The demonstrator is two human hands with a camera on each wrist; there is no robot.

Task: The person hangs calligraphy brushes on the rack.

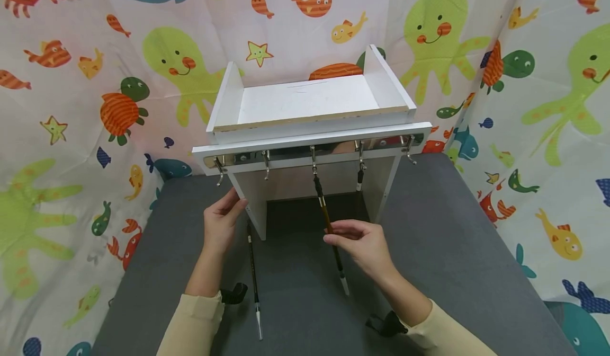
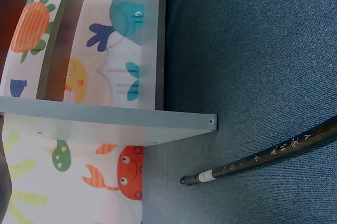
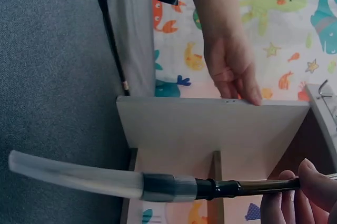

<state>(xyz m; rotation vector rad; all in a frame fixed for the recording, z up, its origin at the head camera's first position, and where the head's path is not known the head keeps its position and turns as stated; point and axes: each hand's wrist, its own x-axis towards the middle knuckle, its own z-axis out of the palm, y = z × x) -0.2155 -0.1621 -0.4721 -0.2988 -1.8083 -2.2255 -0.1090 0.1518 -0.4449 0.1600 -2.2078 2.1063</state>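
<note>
Brush (image 1: 329, 223) was hanging by its loop from the middle hook (image 1: 313, 161) of the white rack (image 1: 305, 133), slanting down toward me with the capped tip (image 1: 344, 285) low over the grey mat (image 1: 452, 250). My right hand (image 1: 364, 242) had it about halfway down the shaft, thumb and fingertips (image 3: 316, 184) pinched around the dark handle, other fingers loosely curled. From the wrist view the clear cap (image 3: 73, 174) stuck out well past my fingers.

My left hand (image 1: 220, 223) was on the rack's left side panel (image 1: 248, 202), fingers straight and pressed flat against its edge, not wrapped around anything.

A second brush (image 1: 253, 279) lay flat on the mat just beside that hand, running toward me. A third one (image 1: 360, 178) hung off the hook to the right.
</note>
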